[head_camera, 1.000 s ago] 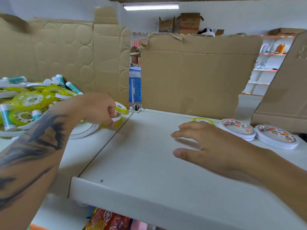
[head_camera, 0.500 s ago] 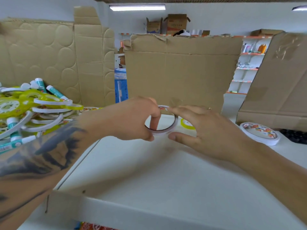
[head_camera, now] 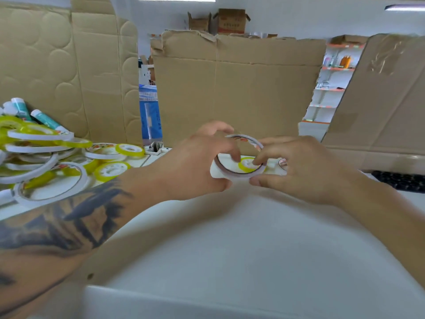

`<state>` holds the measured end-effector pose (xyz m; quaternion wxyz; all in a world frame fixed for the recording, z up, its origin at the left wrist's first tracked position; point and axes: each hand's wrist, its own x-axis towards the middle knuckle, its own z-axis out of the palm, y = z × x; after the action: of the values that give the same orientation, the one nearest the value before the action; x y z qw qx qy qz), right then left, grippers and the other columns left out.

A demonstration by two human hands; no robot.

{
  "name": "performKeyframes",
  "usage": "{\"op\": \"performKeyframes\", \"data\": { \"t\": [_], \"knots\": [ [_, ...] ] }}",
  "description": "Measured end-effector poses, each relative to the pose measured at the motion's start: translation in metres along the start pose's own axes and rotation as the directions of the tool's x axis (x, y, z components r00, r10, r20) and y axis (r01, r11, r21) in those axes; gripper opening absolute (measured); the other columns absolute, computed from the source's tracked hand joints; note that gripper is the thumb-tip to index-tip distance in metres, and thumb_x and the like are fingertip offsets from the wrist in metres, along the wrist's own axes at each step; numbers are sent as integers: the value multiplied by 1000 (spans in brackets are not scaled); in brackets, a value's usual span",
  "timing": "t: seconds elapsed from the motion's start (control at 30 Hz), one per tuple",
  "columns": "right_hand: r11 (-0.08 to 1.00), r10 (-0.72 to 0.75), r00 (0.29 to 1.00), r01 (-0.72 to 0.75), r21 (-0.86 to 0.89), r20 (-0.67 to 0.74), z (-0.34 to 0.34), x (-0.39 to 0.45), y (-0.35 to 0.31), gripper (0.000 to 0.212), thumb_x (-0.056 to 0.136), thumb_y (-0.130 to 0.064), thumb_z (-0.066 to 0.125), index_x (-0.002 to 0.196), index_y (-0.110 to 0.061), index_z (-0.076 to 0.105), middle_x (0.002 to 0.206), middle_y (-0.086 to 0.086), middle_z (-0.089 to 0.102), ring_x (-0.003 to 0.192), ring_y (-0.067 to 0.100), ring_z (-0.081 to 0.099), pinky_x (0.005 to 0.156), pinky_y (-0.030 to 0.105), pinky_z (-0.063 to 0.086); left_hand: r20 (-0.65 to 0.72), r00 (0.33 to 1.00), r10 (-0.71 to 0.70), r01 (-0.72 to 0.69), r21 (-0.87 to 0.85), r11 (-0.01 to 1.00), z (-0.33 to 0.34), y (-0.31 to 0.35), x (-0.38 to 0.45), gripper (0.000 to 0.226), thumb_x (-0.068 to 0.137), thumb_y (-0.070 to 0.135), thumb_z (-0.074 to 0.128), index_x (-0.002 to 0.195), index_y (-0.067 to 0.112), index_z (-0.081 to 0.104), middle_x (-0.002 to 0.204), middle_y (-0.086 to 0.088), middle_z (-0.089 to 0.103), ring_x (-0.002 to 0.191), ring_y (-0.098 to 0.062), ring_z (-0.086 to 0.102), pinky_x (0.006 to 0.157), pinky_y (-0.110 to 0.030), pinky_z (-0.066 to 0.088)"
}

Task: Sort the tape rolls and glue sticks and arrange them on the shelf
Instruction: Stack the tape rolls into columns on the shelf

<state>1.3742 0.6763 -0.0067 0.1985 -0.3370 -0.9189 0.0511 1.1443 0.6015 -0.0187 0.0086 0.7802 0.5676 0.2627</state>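
Observation:
A thin white tape roll [head_camera: 239,175] is held tilted above the white shelf [head_camera: 241,245], near its back. My left hand [head_camera: 197,166] grips its left side with a finger inside the ring. My right hand [head_camera: 296,168] pinches its right side. Through the ring a small yellow tape roll [head_camera: 247,164] shows lying on the shelf. At the left lies a heap of white and yellow tape rolls [head_camera: 46,157], with several teal glue sticks [head_camera: 43,119] at its back.
Tall cardboard sheets [head_camera: 236,100] stand behind the shelf, with more on the left and right. A dark keyboard-like object [head_camera: 400,180] lies at the right edge. Part of another roll [head_camera: 282,162] peeks out behind my right hand. Store shelving shows far right.
My left hand left the heap with a thin white roll and brought it to the middle. My right hand rose from the shelf and now grips the same roll.

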Motion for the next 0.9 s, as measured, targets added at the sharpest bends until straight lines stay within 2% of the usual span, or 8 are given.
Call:
{"op": "performKeyframes", "data": {
  "t": [0.1, 0.2, 0.3, 0.43, 0.53, 0.6, 0.73, 0.9],
  "knots": [
    [991, 137, 991, -137, 6, -12, -21, -4, 18, 41, 65, -69, 71, 91, -37, 72, 113, -13, 70, 104, 15, 63, 92, 42, 52, -6, 999, -40, 39, -52, 998, 4, 2, -2, 69, 80, 38, 83, 139, 39, 46, 139, 22, 33, 135, 4, 30, 98, -7, 30],
    [958, 286, 957, -286, -13, 50, -40, -9, 41, 33, 66, -63, 78, 89, -40, 72, 95, -14, 68, 96, 10, 62, 82, 32, 49, 118, 986, -114, 115, 4, 993, 8, 1, -6, 77, 86, 53, 73, 151, 39, 34, 140, 24, 34, 134, 2, 30, 101, -14, 29],
    [924, 381, 920, -377, -57, 90, -47, -13, 59, 25, 73, -54, 82, 90, -38, 73, 81, -11, 63, 82, 9, 59, 67, 27, 41, 268, 946, -180, 162, 89, 983, 16, -5, -9, 78, 83, 76, 58, 151, 48, 29, 155, 17, 32, 142, -9, 34, 117, -31, 30],
    [914, 402, 902, -386, -125, 155, -40, -11, 73, 23, 79, -52, 79, 94, -35, 73, 98, -15, 66, 92, 3, 59, 79, 27, 45, 394, 891, -226, 176, 158, 972, 25, -12, -13, 82, 76, 95, 28, 148, 57, 24, 158, 19, 28, 148, -7, 25, 123, -42, 23],
    [911, 409, 891, -387, -139, 196, -36, -11, 79, 18, 83, -48, 78, 92, -34, 72, 96, -17, 67, 91, 0, 59, 77, 21, 44, 423, 878, -226, 168, 170, 971, 28, -17, -14, 85, 69, 99, 12, 145, 62, 21, 161, 22, 24, 152, -5, 16, 125, -45, 16],
    [910, 413, 884, -394, -128, 218, -34, -11, 83, 17, 83, -48, 77, 90, -34, 71, 95, -18, 66, 91, 1, 59, 77, 23, 44, 426, 875, -231, 175, 167, 970, 28, -18, -15, 87, 68, 98, 11, 146, 61, 22, 161, 22, 23, 152, -5, 15, 125, -45, 15],
    [909, 417, 870, -400, -116, 265, -30, -9, 90, 18, 82, -53, 75, 87, -36, 72, 98, -18, 67, 98, 8, 62, 91, 33, 49, 437, 871, -226, 167, 169, 971, 27, -16, -14, 89, 69, 97, 11, 148, 59, 23, 162, 20, 22, 153, -7, 14, 125, -45, 15],
    [914, 407, 869, -390, -114, 281, -34, -11, 86, 19, 82, -52, 75, 94, -38, 72, 102, -17, 68, 101, 8, 62, 96, 34, 49, 443, 871, -211, 149, 169, 974, 25, -15, -12, 86, 75, 97, 17, 149, 56, 26, 163, 16, 24, 153, -9, 17, 124, -45, 17]
  ]
}}
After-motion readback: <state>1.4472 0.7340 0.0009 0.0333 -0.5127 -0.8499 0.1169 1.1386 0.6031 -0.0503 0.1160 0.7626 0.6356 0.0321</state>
